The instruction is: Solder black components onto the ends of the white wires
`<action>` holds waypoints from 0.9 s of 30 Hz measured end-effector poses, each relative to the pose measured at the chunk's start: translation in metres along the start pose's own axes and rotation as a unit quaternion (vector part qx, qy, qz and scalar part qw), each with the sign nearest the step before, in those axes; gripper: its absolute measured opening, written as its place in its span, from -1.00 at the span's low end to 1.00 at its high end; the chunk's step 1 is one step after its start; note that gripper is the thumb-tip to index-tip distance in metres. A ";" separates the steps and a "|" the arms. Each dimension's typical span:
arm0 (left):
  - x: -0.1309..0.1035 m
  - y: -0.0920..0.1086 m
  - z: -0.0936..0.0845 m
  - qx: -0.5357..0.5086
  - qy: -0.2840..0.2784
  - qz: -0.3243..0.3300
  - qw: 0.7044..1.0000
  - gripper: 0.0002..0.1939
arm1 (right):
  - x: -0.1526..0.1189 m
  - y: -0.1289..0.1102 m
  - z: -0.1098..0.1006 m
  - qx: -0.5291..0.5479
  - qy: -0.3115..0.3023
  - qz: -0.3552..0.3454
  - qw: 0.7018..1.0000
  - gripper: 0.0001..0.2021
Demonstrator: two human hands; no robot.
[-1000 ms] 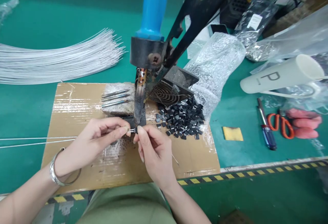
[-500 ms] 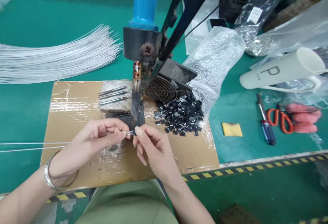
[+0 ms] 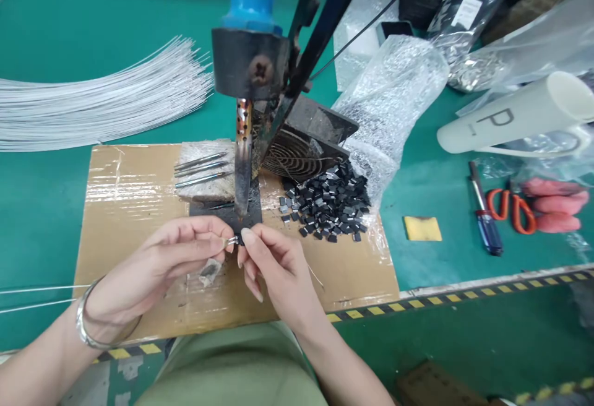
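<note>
My left hand point(image 3: 180, 248) is closed, thumb and forefinger pinching the bare silvery ends of white wires point(image 3: 231, 242). Two white wires point(image 3: 37, 289) come in from the left and pass behind my left wrist. Opposite it, my right hand point(image 3: 276, 260) pinches a small black connector point(image 3: 240, 239), mostly covered by the thumb. Wire ends and connector meet, or nearly so; the exact contact is too small to make out. Just above both hands, a soldering iron point(image 3: 242, 183) points straight down in its black stand, its tip close over the connector.
Cardboard point(image 3: 125, 208) lies under the work. A pile of black connectors point(image 3: 329, 202) sits beside a fan point(image 3: 297, 155). Metal rods rest on a pale block point(image 3: 204, 189). White wires point(image 3: 116, 99) lie at left; a yellow sponge point(image 3: 422, 228), screwdriver point(image 3: 486, 226), scissors point(image 3: 522, 211) and cup point(image 3: 520, 118) at right.
The view has shifted slightly. The trailing white wires sit lower at the left. Both hands keep their pinch, with the connector still just below the iron's tip.
</note>
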State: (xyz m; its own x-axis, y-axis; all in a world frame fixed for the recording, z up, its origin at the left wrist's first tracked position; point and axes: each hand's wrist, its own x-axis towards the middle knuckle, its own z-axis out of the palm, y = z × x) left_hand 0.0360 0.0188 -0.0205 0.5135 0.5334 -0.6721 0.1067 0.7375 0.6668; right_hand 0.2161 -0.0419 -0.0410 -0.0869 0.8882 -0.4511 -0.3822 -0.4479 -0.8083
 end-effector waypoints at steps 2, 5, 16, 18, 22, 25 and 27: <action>0.000 0.000 0.000 0.001 0.000 0.001 1.000 -0.76 | 0.000 0.001 0.000 -0.003 0.004 0.001 1.000 -0.48; 0.000 0.000 0.000 0.008 0.005 0.003 1.000 -0.76 | 0.000 0.002 -0.001 -0.004 0.008 0.002 1.000 -0.50; -0.005 -0.001 0.010 0.092 0.033 0.070 0.993 -0.77 | -0.003 0.001 -0.005 -0.106 0.016 -0.058 0.992 -0.70; -0.007 -0.002 0.010 0.109 0.034 0.076 0.991 -0.78 | -0.004 0.003 -0.006 -0.112 0.012 -0.064 0.992 -0.75; -0.007 -0.001 0.008 0.102 0.024 0.073 0.992 -0.75 | -0.005 0.007 -0.013 -0.101 -0.017 -0.080 0.992 -0.75; -0.006 0.000 0.008 0.087 0.003 0.065 0.994 -0.72 | -0.005 0.009 -0.019 -0.095 -0.045 -0.077 0.991 -0.72; -0.005 -0.001 0.008 0.085 -0.006 0.066 0.994 -0.72 | -0.005 0.009 -0.021 -0.089 -0.055 -0.072 0.992 -0.70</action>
State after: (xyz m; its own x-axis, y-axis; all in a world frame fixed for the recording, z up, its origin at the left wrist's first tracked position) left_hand 0.0401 0.0124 -0.0149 0.5431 0.6148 -0.5720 0.1788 0.5809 0.7941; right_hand 0.2326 -0.0528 -0.0544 -0.1468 0.9457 -0.2900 -0.2312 -0.3178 -0.9195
